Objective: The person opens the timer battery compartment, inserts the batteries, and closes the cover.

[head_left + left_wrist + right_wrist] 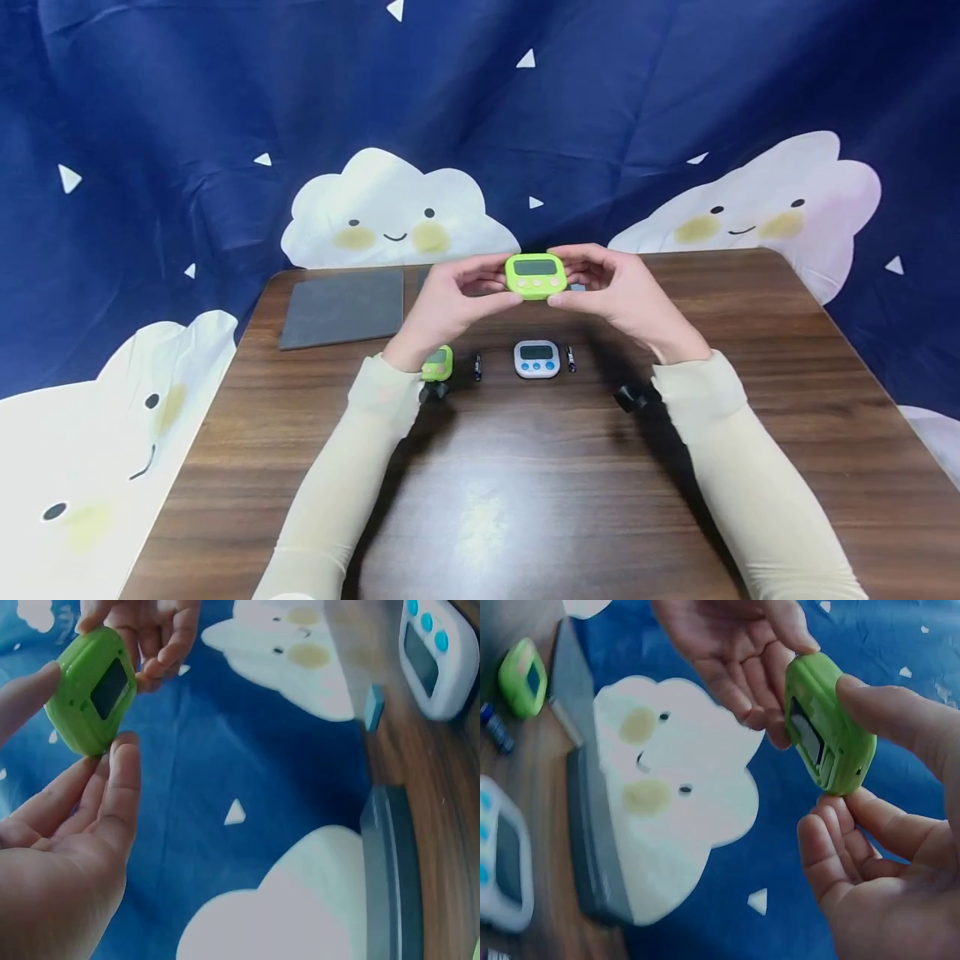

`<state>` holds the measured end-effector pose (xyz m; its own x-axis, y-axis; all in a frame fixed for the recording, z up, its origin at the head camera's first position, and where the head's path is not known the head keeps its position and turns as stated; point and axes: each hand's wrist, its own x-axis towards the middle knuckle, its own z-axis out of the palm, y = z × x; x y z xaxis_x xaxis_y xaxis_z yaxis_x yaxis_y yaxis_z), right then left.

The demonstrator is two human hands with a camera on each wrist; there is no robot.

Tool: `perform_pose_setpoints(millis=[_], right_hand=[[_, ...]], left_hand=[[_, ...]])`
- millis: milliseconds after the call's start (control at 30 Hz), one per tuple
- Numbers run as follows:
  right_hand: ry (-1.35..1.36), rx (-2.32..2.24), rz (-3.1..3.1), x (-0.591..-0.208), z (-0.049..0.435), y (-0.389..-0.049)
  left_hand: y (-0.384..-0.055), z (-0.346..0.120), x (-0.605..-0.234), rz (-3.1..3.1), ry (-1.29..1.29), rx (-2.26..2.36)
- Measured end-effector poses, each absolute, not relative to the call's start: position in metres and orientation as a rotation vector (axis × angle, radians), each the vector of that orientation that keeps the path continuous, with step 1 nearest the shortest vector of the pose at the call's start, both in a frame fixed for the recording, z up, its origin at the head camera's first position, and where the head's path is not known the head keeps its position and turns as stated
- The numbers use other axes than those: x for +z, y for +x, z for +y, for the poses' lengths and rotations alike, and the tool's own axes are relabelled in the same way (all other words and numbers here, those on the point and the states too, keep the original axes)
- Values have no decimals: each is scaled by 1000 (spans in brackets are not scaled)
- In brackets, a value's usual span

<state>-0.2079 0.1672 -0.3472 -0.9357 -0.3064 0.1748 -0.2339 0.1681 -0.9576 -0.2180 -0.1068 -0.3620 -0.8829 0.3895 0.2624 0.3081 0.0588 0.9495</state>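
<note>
Both hands hold a lime-green digital timer (pixel 536 287) up above the far part of the table, its grey screen and pale buttons toward the head camera. My left hand (pixel 463 292) pinches its left end between thumb and fingers. At the other end, my right hand (pixel 618 292) grips it likewise. A dark rectangular area on the timer's back (pixel 805 729) shows in the right wrist view. Below, a white timer (pixel 536 373) with blue buttons lies between two small batteries (pixel 477 367) (pixel 572 359). My left wrist partly covers a second green timer (pixel 444 367).
A flat dark grey board (pixel 345 310) lies at the table's back left. Beside it, mostly behind my left hand in the head view, is a dark grey box-like object (pixel 592 840). A small light-blue piece (pixel 374 707) sits near the back edge. A blue cloud-patterned curtain (pixel 480 100) hangs behind.
</note>
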Motion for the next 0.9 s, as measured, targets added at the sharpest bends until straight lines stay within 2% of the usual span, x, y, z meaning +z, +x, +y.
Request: perform_pose_setpoints(millis=[267, 900], right_hand=[[-557, -1942, 2304, -348, 141, -210], [-606, -1934, 2298, -357, 127, -212]], left_hand=[[-214, -132, -361, 2215, 629, 2006], [-217, -149, -367, 2206, 681, 1991]])
